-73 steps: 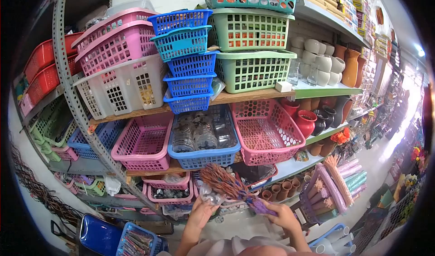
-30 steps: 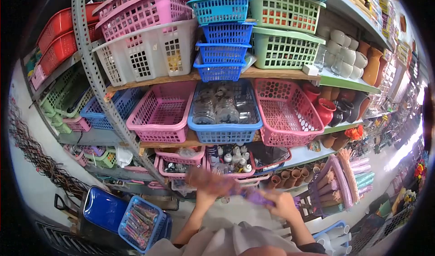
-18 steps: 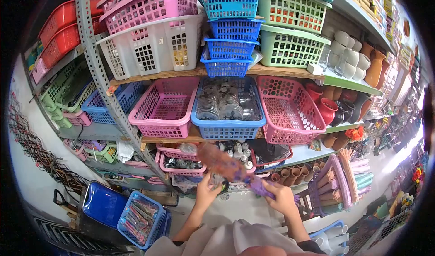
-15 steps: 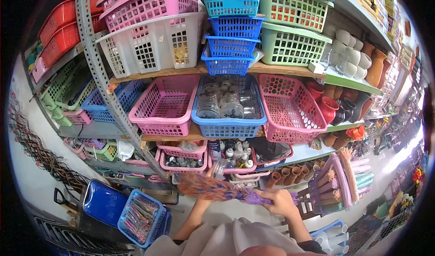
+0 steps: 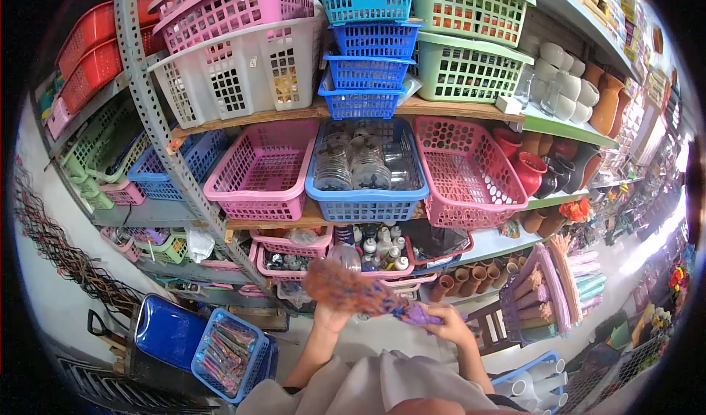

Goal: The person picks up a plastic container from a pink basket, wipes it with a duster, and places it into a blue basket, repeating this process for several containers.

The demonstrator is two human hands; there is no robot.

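My right hand (image 5: 446, 322) is closed round the narrow purple end of a soft orange, blue and purple cloth (image 5: 353, 288). Motion blurs the cloth, which stretches leftward and widens in front of my other hand. My left hand (image 5: 331, 318) is raised behind it, its fingers mostly covered. Just above the cloth a clear glass container (image 5: 344, 256) shows, in line with my left hand and seemingly held in it. Its lower part is hidden. Beyond it lies a pink basket of small bottles (image 5: 384, 247).
Ahead, a blue basket (image 5: 368, 203) holds stacked clear glassware, between two pink baskets (image 5: 257, 208) (image 5: 474, 213). A perforated metal post (image 5: 163, 132) rises at left. Below left is a blue basket of wrapped packets (image 5: 226, 352); at right stand clay pots (image 5: 471, 281) and a purple basket of bundles (image 5: 526, 297).
The cloth's left end has shifted right and slightly up, and its purple tail reaches less far right. The clear container has moved a little up and left. The view has shifted slightly.
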